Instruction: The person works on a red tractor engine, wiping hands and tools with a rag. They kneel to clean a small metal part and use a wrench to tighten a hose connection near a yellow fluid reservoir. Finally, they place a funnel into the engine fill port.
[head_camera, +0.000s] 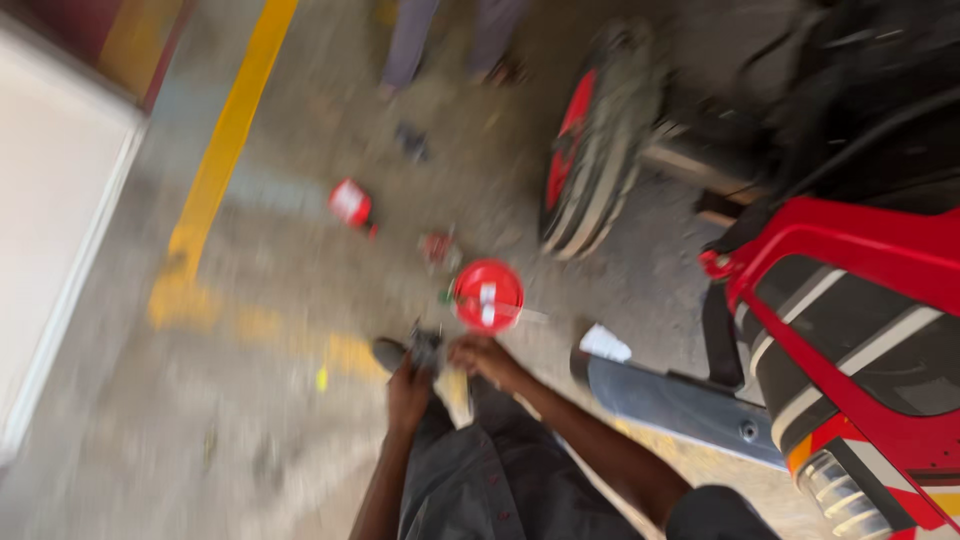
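I am holding a small dark part (425, 348) between my left hand (408, 392) and right hand (482, 356); blur is hiding the fingers' grip. Just beyond the fingers, a round red lid (487, 295) is lying.

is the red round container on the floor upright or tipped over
Cannot tell for sure. The red round container shows its circular face to the camera just beyond the hands, which suggests it stands upright, but the picture is too blurred to confirm.
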